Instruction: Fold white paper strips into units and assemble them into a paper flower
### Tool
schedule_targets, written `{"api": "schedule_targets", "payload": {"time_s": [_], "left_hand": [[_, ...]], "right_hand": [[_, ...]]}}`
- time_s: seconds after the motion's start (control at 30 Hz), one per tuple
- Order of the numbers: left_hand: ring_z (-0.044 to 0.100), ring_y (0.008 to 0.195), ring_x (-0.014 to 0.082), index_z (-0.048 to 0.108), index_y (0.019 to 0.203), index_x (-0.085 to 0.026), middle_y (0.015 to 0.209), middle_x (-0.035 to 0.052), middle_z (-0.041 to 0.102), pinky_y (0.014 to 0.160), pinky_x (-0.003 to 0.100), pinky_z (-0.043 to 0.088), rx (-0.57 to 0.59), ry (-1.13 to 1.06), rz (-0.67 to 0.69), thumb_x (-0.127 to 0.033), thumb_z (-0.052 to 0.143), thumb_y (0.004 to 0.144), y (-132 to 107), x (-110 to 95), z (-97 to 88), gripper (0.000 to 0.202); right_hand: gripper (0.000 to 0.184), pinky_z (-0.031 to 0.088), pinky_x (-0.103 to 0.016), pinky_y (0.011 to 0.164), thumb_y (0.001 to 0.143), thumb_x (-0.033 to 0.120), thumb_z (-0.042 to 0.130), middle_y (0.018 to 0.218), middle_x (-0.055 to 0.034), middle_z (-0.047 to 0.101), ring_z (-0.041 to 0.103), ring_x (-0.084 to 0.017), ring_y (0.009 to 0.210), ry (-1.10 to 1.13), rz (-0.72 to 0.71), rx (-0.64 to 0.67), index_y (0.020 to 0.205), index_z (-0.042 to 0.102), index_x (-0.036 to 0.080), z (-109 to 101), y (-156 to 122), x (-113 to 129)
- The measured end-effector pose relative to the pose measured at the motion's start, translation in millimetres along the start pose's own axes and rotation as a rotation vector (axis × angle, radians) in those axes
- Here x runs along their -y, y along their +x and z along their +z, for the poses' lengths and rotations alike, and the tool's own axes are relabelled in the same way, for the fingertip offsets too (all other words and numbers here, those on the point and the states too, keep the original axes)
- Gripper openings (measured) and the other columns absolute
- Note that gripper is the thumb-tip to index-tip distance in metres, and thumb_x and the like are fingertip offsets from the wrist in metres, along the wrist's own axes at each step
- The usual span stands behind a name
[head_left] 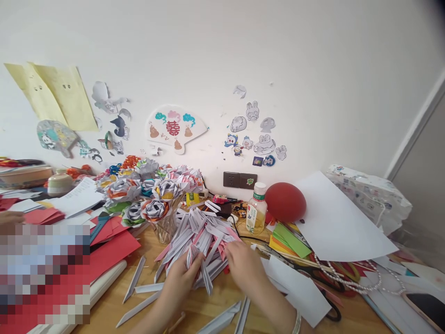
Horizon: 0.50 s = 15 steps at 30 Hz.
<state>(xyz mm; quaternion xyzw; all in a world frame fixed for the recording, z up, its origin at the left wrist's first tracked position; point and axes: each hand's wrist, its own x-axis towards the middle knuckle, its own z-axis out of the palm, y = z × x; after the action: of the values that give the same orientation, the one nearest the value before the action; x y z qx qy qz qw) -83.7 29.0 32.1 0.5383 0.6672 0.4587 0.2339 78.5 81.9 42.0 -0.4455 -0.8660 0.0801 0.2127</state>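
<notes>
My left hand (182,276) is closed around a small bundle of folded paper (192,256), white with thin coloured edges, whose tip points up between thumb and fingers. Just to its right, my right hand (243,262) is at the right side of a heap of folded paper strips (198,227), mostly white with some pink. The fingers of this hand curl downward, and whatever lies between them is hidden. Several loose folded strips (135,278) lie on the wooden table in front of and beside my hands. Behind the heap, paper flowers (156,209) stand in a clear cup (165,228).
At the left lie red paper sheets (116,253) and another person's hand (12,218). A drink bottle (256,208) and red balloon (285,202) stand behind my right hand. White paper (342,222), green paper (291,239), a bead string (342,283) and a phone (426,308) are at the right.
</notes>
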Motion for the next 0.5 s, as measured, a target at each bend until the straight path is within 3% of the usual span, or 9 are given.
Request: {"api": "schedule_targets", "payload": {"time_s": [0.1,0.17,0.5], "left_hand": [[0.034,0.042,0.0111,0.037,0.053,-0.022,0.041,-0.0076,0.035,0.045,0.023,0.029,0.000,0.012,-0.043,-0.055,0.040,0.069,2.8,-0.6,-2.7,0.037],[0.035,0.042,0.0114,0.038,0.053,-0.022,0.042,-0.0072,0.037,0.046,0.023,0.030,0.012,0.029,-0.045,-0.056,0.040,0.069,3.0,-1.2,-3.4,0.038],[0.042,0.046,0.0130,0.039,0.052,-0.021,0.045,-0.0051,0.043,0.050,0.024,0.033,0.047,0.090,-0.010,-0.057,0.037,0.071,3.5,3.4,-3.5,0.040]], "right_hand": [[0.017,0.036,-0.026,0.068,0.083,0.013,0.044,0.088,-0.0048,0.061,0.054,-0.019,0.085,-0.089,0.066,-0.076,0.083,0.060,0.019,2.9,6.9,-25.6],[0.009,0.037,-0.027,0.068,0.081,0.019,0.051,0.086,-0.0046,0.061,0.053,-0.021,0.086,-0.132,0.053,-0.051,0.083,0.060,0.020,7.1,8.3,-35.4],[0.010,0.037,-0.027,0.066,0.078,0.012,0.056,0.082,-0.0045,0.063,0.054,-0.020,0.085,-0.260,0.021,-0.001,0.075,0.063,0.019,13.7,9.7,-35.1]]}}
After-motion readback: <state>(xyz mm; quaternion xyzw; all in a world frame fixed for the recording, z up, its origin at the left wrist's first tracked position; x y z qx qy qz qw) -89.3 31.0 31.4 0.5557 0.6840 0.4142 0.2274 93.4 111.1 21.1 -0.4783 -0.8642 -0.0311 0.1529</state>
